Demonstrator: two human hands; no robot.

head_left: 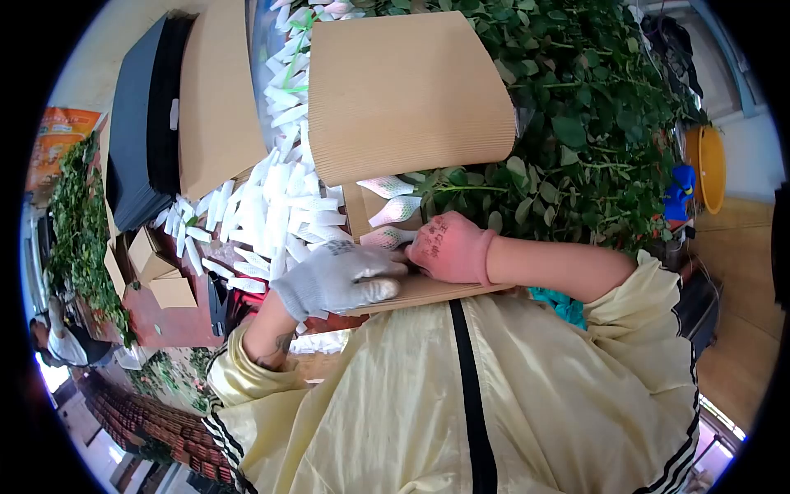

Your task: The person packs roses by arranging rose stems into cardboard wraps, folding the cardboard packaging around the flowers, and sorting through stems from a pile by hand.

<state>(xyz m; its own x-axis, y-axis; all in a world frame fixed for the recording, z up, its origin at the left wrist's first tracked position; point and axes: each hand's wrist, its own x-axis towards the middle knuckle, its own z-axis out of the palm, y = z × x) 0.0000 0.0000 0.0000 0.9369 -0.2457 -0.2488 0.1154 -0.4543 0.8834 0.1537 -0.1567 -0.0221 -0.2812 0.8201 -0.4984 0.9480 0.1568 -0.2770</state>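
My left hand (341,276), in a grey-white knit glove, lies over the near cardboard sheet (432,293), its fingers stretched out and the thumb apart. My right hand (451,247), in a pink glove, is closed beside the left fingertips; whatever is inside its fingers is hidden. Just beyond both hands, a rose bud in a white net sleeve (387,239) lies on cardboard. Two more netted rose buds, one pinkish (395,212) and one paler (387,187), lie in a row above it, with leafy stems running right.
A large corrugated cardboard sheet (407,95) covers the table's middle. White foam sleeves (276,202) are heaped to its left, near stacked dark boards (141,123) and brown cardboard (216,99). Dense leafy stems (576,123) fill the right. A yellow basin (710,170) stands at far right.
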